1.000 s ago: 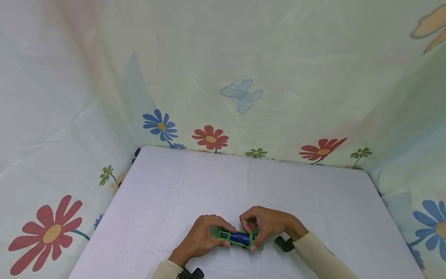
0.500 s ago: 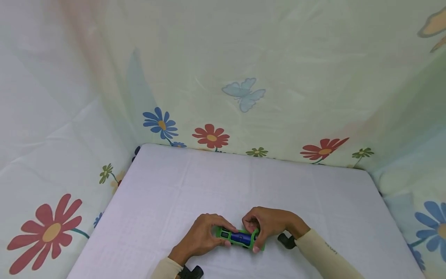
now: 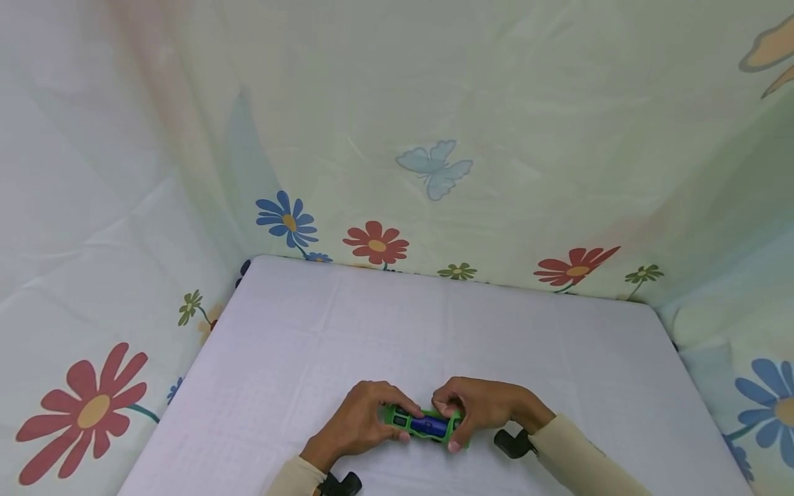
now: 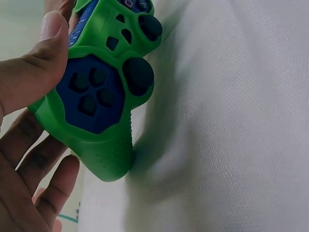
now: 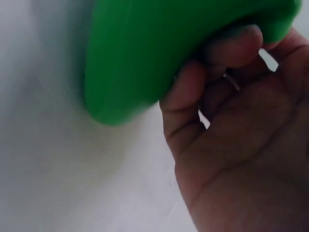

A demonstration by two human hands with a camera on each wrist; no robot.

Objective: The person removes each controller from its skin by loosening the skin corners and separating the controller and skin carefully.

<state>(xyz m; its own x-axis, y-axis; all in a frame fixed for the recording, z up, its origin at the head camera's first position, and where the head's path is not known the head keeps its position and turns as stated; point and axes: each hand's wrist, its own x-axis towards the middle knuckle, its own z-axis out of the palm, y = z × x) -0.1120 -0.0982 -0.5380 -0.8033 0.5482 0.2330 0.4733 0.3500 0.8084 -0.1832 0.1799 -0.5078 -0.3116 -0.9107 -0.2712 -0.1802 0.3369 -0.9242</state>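
Observation:
A blue game controller stands on its edge on the white cloth, wearing a bright green rubbery cover. Its direction pad and two dark thumbsticks show in the left wrist view. My left hand grips the controller's left end, thumb on one side and fingers at the other. At the right end, my right hand pinches the cover with curled fingers. The right wrist view shows those fingertips at the edge of a green grip; the controller's blue body is hidden there.
White cloth covers the table. A curtain printed with flowers and butterflies surrounds its back and sides. Black wrist cameras sit at the left wrist and right wrist.
My right hand has shifted slightly right and toward me, still at the controller's right end. My left hand and the controller stay nearly in place.

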